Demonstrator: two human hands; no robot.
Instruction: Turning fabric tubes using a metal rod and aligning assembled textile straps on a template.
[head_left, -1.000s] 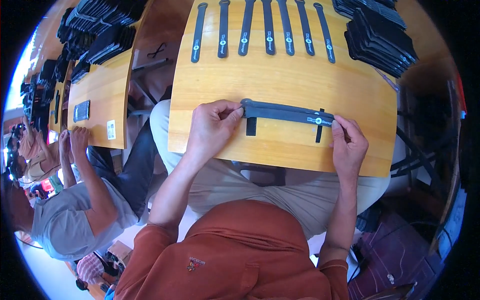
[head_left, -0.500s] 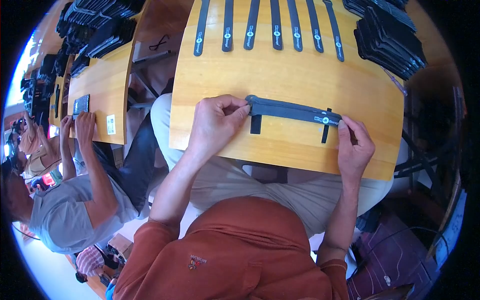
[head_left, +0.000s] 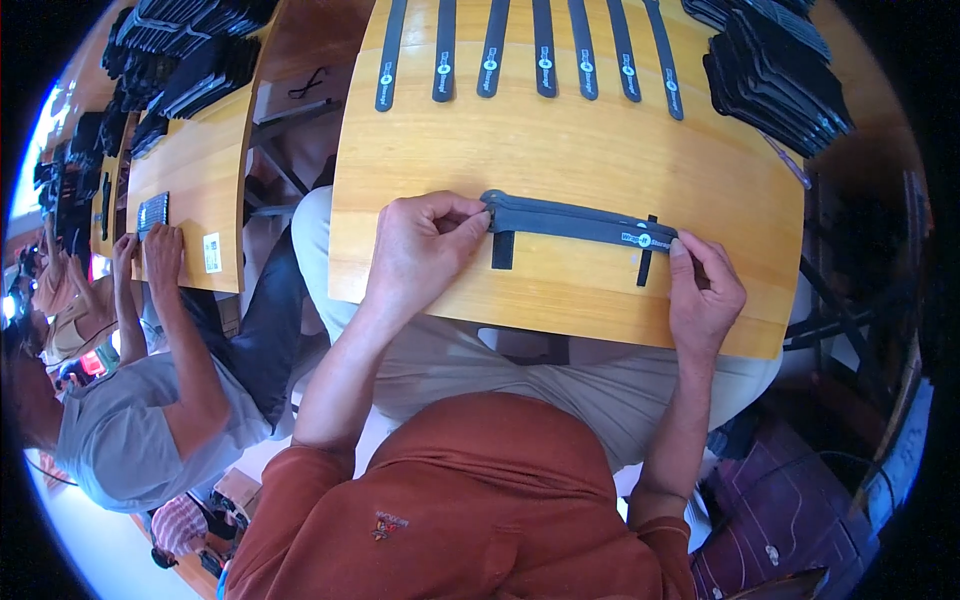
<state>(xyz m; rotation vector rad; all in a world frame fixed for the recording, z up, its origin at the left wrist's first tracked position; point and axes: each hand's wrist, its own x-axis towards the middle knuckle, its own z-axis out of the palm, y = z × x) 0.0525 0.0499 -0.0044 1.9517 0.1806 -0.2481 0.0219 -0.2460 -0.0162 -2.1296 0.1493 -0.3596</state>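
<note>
A dark grey strap [head_left: 570,220] with a round white mark is stretched crosswise over the near half of the wooden table [head_left: 420,150]. Its left end is pinched between thumb and fingers of my left hand [head_left: 420,245], and its right end by my right hand [head_left: 706,285]. Part of a second layer shows along the strap's upper edge. Beneath it, two short black strips stick out: a wider strip [head_left: 503,252] near my left fingers and a narrower strip [head_left: 644,268] close to my right ones.
Several like straps [head_left: 545,60] lie in a row along the far side. Stacks of black straps [head_left: 775,85] stand at the far right, beside a thin pen-like tool [head_left: 785,160]. At left, a co-worker [head_left: 160,400] sits at another table [head_left: 205,190] with more black stacks [head_left: 205,80].
The whole view has shifted slightly, so table and straps sit a little further left. Both hands keep their hold on the strap's ends.
</note>
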